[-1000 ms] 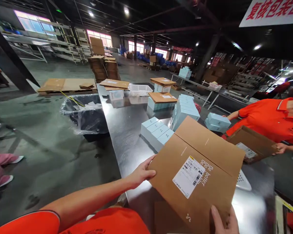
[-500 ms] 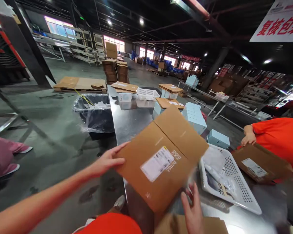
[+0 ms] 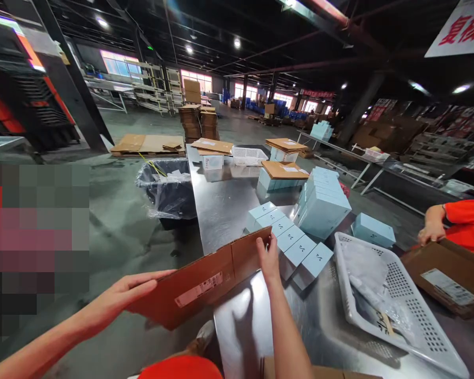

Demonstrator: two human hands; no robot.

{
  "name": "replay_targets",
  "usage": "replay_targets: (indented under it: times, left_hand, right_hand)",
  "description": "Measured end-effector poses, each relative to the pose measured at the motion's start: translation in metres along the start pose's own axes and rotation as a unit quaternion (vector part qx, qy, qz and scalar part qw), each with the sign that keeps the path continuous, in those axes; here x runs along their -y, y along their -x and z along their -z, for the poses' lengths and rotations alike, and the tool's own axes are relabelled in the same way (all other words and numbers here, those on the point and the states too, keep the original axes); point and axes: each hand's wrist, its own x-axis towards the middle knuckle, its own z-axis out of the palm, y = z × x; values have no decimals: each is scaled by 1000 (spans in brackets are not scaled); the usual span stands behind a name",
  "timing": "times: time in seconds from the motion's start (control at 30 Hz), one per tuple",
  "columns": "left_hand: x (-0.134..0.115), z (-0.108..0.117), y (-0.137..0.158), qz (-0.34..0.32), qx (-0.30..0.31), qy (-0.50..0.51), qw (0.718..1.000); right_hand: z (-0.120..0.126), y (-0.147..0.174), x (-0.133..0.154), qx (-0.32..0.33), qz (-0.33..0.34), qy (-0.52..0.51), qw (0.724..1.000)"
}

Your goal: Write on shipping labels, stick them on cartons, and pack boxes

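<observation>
A flattened cardboard box (image 3: 221,268) with a white label is tilted steeply over the table's near left edge. My left hand (image 3: 128,292) grips its left end, with the thumb along the near face and the other fingers partly hidden. At the opposite end, my right hand (image 3: 269,257) is closed on the upper right corner. Just beyond that hand stands a row of several light-blue boxes (image 3: 288,237) with handwritten marks on top. Another piece of cardboard (image 3: 324,372) lies at the bottom edge of the view, below my right forearm.
A white perforated basket (image 3: 430,329) holding plastic packaging sits right on the metal table (image 3: 225,192). Behind it, a co-worker's hand (image 3: 432,231) holds a labelled cardboard box (image 3: 446,279). Stacked light-blue boxes (image 3: 326,205) stand farther back. A plastic-lined bin (image 3: 168,195) is left of the table.
The flattened box has moved down and left and tipped nearly edge-on, uncovering the row of light-blue boxes. My right hand has risen from the table and taken its right corner.
</observation>
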Motion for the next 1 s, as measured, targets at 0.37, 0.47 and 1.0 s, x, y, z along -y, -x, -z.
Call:
replay_targets:
  times: [0.37,0.47,1.0]
  left_hand:
    - [-61,-26,-55,30,-19,47,998]
    - [-76,-37,-81,-24,-59,16,998]
    - [-129,-77,-127,-137,-147,-143,969]
  right_hand:
    - [69,43,19,-184,-76,-53,979]
    - [87,66,16,-231,-72,-63,968]
    - [93,123,33,-70,-69,-84,992]
